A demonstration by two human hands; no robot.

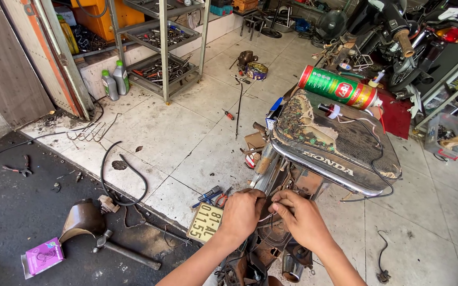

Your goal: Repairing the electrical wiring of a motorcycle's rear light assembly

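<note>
Both my hands work at the rear of an old motorbike with a torn, worn seat. My left hand grips the rusty rear frame just under the seat's back end. My right hand is beside it, its fingertips pinching a thin pale wire that runs between the two hands. A yellow number plate hangs tilted just left of my left hand. On the seat lie a green and red spray can and a small red-capped part with a thin black cable.
A hammer, a curved metal mudguard, a pink box and pliers lie on the dark floor at left. A black hose loops over the tiles. A metal tool rack stands behind; another motorbike is parked at upper right.
</note>
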